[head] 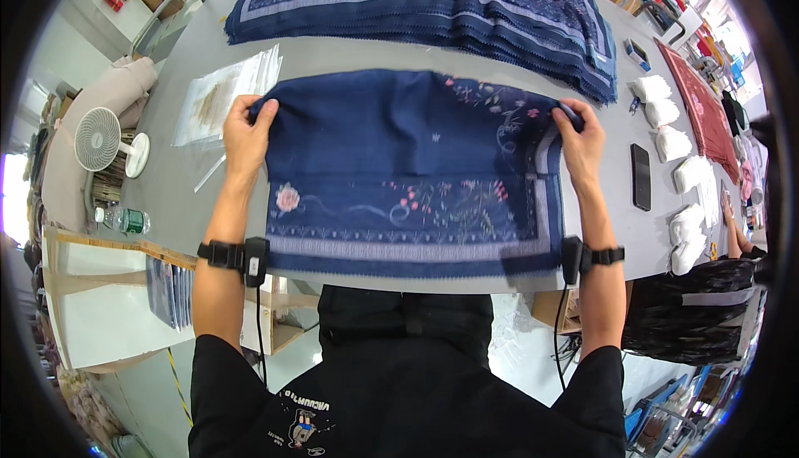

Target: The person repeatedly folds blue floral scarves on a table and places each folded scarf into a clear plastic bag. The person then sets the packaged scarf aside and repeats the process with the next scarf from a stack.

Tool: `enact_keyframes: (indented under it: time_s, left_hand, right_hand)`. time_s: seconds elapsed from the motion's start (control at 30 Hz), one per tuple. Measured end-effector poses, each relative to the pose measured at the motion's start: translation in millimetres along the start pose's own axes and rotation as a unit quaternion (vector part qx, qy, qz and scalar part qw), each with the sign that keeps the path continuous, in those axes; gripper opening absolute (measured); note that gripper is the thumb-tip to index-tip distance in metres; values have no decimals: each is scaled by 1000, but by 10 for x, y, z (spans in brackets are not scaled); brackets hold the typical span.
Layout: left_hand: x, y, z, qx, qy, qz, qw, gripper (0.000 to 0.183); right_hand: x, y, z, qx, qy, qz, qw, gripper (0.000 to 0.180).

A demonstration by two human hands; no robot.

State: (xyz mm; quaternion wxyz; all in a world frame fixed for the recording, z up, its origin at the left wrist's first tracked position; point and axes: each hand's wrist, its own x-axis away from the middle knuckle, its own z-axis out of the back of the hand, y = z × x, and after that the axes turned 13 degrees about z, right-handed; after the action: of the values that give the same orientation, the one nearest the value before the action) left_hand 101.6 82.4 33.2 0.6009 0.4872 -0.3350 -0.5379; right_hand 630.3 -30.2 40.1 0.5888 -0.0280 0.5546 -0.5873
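Observation:
A navy floral scarf (pixel 399 139), partly folded over, lies across the near part of the grey table. My left hand (pixel 248 130) pinches its far left corner between thumb and fingers. At the far right corner, my right hand (pixel 577 133) grips the fabric the same way. The scarf's pale-bordered near edge runs along the table's front edge. Beyond it lies a stack of similar navy scarves (pixel 424 11) with zigzag-cut edges. Clear plastic bags (pixel 221 96) sit beside my left hand.
On the left stand a white fan (pixel 100 138) and a plastic bottle (pixel 128 219). A black phone (pixel 640 177), white bundles (pixel 673 144) and a red scarf (pixel 699 108) lie at right. Another person's hand (pixel 728 205) shows at the far right. Below left, a box (pixel 100 308) holds packed scarves.

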Motion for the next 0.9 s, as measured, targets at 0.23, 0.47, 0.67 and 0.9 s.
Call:
enact_keyframes:
  time_s: [0.23, 0.47, 0.67, 0.9]
  left_hand:
    - [1140, -197, 748, 37, -94, -3, 995, 36]
    - [1709, -406, 856, -438, -91, 135, 884, 31]
    - [1601, 176, 161, 245, -100, 213, 940, 17]
    - [1892, 558, -1390, 63, -270, -97, 956, 26]
  right_hand:
    - [1112, -415, 720, 5, -175, -34, 984, 18]
    - [1474, -467, 903, 58, -280, 1, 958, 23]
    - [1431, -256, 623, 238, -130, -83, 959, 48]
    - [1444, -227, 516, 384, -190, -23, 903, 67]
